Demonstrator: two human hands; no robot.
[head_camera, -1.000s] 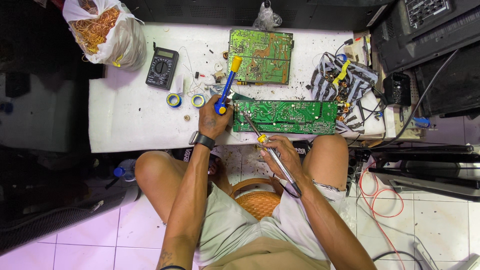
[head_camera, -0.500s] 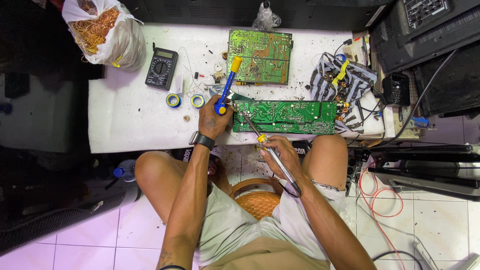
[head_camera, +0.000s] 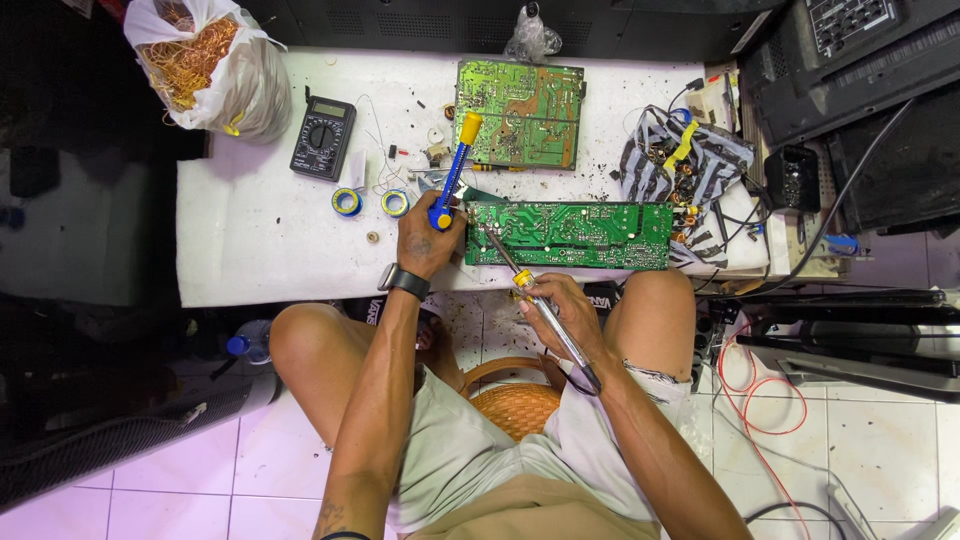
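My left hand (head_camera: 428, 240) grips a blue and yellow desoldering pump (head_camera: 452, 172), held upright at the left end of a long green circuit board (head_camera: 580, 235). A dark watch sits on that wrist. My right hand (head_camera: 562, 312) holds a soldering iron (head_camera: 530, 290) like a pen, its metal tip touching the board's left end close to the pump's nozzle. The board lies along the near edge of the white table (head_camera: 260, 240).
A second green circuit board (head_camera: 520, 115) lies farther back. A black multimeter (head_camera: 322, 138), two small tape rolls (head_camera: 370, 202), a bag of copper wire (head_camera: 200, 65) and a tangle of cables (head_camera: 690, 165) are on the table. Dark electronics sit at right. A wicker stool (head_camera: 515, 405) is below me.
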